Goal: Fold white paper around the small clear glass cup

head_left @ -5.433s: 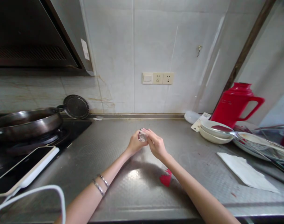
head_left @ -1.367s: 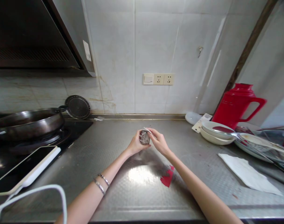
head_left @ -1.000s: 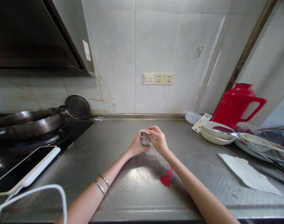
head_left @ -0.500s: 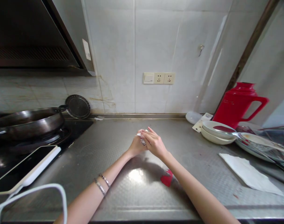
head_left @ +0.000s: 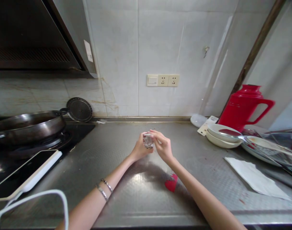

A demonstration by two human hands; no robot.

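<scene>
A small, clear, shiny glass (head_left: 148,141) is held above the metal counter, with my left hand (head_left: 140,147) wrapped round it from the left. From the right, my right hand (head_left: 163,144) reaches it with bent fingers, and the fingertips meet its upper right edge. What those fingertips pinch, if anything, is hidden. Beneath my hands, a red heart-shaped patch (head_left: 171,183) shows on the counter beside my right forearm.
A pan (head_left: 28,126) sits on the black stove at left, near a phone (head_left: 23,172) with a white cable (head_left: 50,191). At right are stacked bowls (head_left: 224,140), a plate (head_left: 261,150), a red thermos jug (head_left: 242,107) and a white paper napkin (head_left: 256,179) on the counter (head_left: 107,150).
My right hand has shifted slightly right, off the top of the glass, so more of the glass shows. The white tissue-like bit at the fingers no longer shows clearly. My left hand keeps its grip.
</scene>
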